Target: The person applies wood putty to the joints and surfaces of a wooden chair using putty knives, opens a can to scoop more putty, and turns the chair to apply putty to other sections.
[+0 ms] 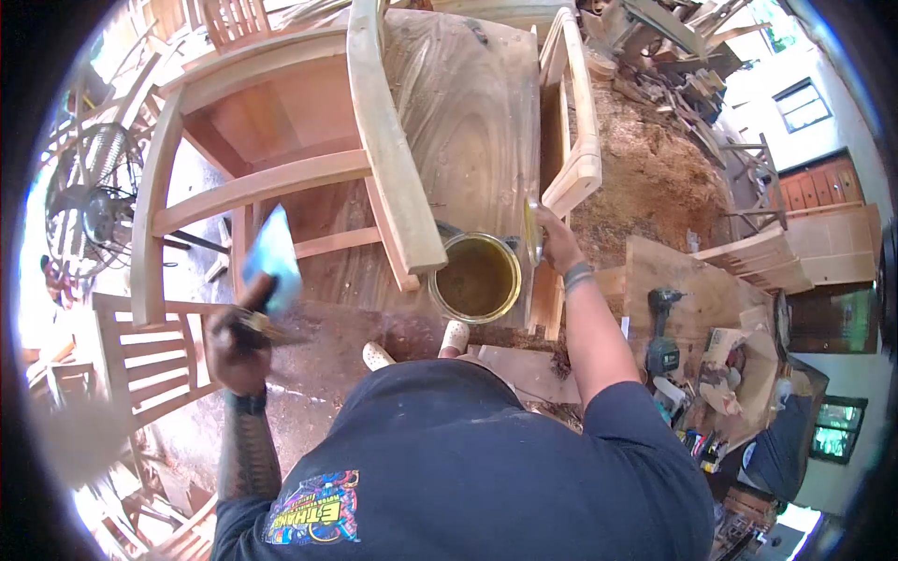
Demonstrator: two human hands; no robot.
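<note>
My left hand (241,348), smeared by motion, is closed around a flat bluish-white piece (274,260) that points up and away; its exact kind I cannot make out. Close by on that side stands a bare wooden armchair frame (262,192). My right hand (559,241) grips a round metal can lid (533,230), seen almost edge-on. Just left of that lid is an uncovered can (477,279) of brownish-amber liquid, its rim shiny and yellowish. It stands at the near end of a broad wooden board (463,122), beside the chair's curved arm.
Another wooden chair part (572,122) stands along the board's right side, with a sawdust heap (645,168) beyond. A cordless drill (662,327) lies on a wooden panel at right. A standing fan (98,206) and a slatted chair (150,360) are at left.
</note>
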